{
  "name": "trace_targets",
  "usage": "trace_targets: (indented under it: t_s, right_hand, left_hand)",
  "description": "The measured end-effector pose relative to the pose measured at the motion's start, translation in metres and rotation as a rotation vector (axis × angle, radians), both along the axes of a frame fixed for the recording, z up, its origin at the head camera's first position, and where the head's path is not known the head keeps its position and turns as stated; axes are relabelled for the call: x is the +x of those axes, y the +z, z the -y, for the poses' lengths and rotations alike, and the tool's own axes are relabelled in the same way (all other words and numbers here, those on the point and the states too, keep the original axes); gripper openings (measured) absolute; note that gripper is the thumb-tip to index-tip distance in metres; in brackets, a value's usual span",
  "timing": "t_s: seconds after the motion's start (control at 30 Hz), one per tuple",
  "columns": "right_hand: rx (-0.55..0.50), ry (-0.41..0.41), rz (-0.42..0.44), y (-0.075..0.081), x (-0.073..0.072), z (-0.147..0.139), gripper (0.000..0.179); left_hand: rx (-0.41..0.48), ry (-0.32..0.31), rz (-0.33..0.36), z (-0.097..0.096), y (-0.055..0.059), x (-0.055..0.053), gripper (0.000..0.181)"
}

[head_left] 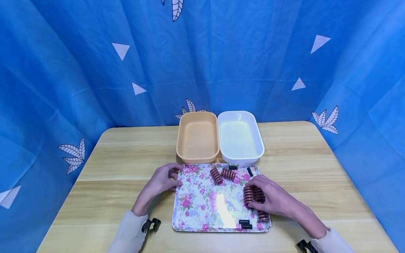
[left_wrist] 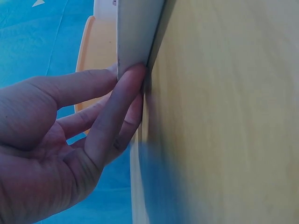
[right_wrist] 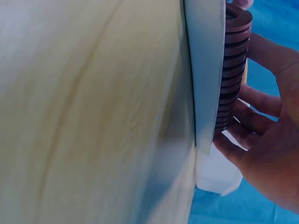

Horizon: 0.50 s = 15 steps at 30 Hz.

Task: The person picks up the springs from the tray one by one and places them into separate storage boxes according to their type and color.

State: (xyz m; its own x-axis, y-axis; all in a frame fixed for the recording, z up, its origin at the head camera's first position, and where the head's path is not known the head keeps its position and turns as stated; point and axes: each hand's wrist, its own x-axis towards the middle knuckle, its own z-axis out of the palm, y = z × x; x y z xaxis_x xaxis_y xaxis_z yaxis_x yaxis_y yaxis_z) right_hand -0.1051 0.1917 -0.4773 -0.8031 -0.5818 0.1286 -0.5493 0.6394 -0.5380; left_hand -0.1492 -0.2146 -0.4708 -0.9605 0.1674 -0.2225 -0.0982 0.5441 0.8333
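A floral tray lies on the table, bearing brown coil springs and small black springs. At its left edge, my left hand pinches the rim between thumb and fingers; in the left wrist view the fingertips press against the tray's side wall. Over the tray's right side, my right hand holds a brown spring lengthwise between thumb and fingers. Another brown spring lies beside it, partly under the hand, and a third sits nearer the front corner. The right wrist view shows stacked brown coils along the rim.
Two more brown springs, one tilted and one flatter, lie at the tray's back. Black springs lie at the back and front. Behind the tray stand a tan bin and a white bin, side by side.
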Motion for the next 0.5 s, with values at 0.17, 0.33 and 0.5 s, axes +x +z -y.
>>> trace_targets:
  t_s: [0.17, 0.33, 0.5]
  right_hand:
    - [-0.016, -0.005, -0.010, -0.0021, -0.0002, -0.0003, 0.053]
    - [-0.039, -0.018, -0.004, -0.0034, -0.0004, -0.0019, 0.054]
    - [-0.044, -0.031, 0.011, -0.0016, -0.0007, -0.0030, 0.055]
  left_hand:
    - [0.013, 0.001, -0.010, 0.0002, 0.0009, 0.0008, 0.048]
    - [0.024, -0.002, -0.009, 0.0000, 0.0012, 0.0009, 0.048]
    - [0.021, 0.005, 0.003, -0.0005, 0.0001, 0.0019, 0.048]
